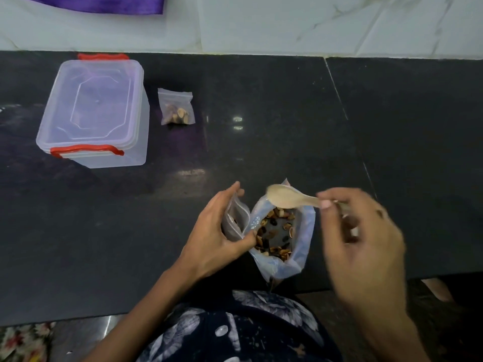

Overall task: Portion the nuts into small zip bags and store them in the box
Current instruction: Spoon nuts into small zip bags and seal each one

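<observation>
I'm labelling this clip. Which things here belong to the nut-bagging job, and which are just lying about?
In the job: big nut bag, small zip bag in left hand, spoon in right hand, filled bag, lidded box.
Lying about: purple cloth, floral mat.

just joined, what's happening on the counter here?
A person is portioning nuts. The left hand holds a small zip bag open beside the big bag of nuts. The right hand holds a spoon above the big bag; the spoon looks empty. One filled zip bag lies on the counter next to the clear box, whose lid is on.
</observation>
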{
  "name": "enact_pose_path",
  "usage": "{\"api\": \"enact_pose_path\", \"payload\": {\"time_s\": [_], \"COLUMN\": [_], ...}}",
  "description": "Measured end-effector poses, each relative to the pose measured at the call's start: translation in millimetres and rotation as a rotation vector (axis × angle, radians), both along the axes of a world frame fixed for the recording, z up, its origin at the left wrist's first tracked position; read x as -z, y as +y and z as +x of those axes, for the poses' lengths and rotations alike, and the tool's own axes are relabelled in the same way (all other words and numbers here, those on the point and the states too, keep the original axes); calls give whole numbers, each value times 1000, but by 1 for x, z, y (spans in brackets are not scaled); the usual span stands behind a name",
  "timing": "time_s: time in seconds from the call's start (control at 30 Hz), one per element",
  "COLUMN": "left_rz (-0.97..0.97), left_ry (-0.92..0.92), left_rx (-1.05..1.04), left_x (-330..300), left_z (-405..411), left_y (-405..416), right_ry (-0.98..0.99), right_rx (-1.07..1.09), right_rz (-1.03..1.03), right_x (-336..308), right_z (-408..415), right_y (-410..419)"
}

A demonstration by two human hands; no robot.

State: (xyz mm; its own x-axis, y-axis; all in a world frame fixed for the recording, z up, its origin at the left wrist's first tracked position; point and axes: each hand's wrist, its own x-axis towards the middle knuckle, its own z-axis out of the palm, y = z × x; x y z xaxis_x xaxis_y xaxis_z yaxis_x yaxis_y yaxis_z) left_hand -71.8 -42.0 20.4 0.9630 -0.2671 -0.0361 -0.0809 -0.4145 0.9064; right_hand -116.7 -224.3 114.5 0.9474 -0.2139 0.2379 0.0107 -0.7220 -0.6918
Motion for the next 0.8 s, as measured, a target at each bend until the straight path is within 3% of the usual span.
{"api": "enact_pose_path", "payload": {"time_s": [0.13,0.23,0.33,0.4,0.5,0.57,0.67,0.8], "left_rz": [179,144,-3,-106,-238,-373,-602,-567], "left_ry": [150,207,126,84,135,250,444,408], "left_rx": [107,107,35,-51,-81,-89,-183,-248], "left_x": [1,2,-7,-13,-23,-31,-40,-46], "left_z": [-12,-19,-17,-13,-5,-2,-1,-3], "left_y": [10,15,14,16,28,34,38,40], "right_ry": [357,496,541,562,321,230,361,385], "right_rx": [94,-4,-51,6,124,32,-250,-349], "right_rz": [-33,74,60,-129,-428,-249,283,515], "right_x": [26,51,59,58,41,25,15,22], "right_z": [13,20,23,23,25,31,46,57], "right_y": [-40,-42,-33,-28,-16,1,33,68]}}
